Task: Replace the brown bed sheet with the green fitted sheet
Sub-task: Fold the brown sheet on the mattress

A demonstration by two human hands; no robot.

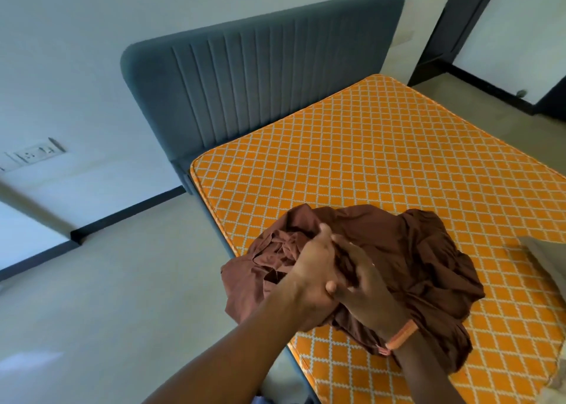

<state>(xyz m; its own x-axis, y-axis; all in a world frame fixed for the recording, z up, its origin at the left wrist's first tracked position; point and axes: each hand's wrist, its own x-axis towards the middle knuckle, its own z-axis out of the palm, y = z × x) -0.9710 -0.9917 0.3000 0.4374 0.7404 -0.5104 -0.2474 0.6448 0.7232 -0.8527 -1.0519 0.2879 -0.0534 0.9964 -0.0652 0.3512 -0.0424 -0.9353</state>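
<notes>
The brown bed sheet (410,259) is bunched into a loose bundle over the near left edge of the bare orange mattress (382,158) with its white diamond pattern. My left hand (312,265) grips a gathered fold on the bundle's left side. My right hand (364,284), with an orange band at the wrist, is curled into the cloth right beside it, the two hands touching. No green fitted sheet is in view.
A grey padded headboard (260,75) stands against the white wall at the far end. A pale cushion or folded cloth (548,259) lies at the mattress's right edge. Bare floor (107,296) runs along the left side; a dark doorway (459,20) is far right.
</notes>
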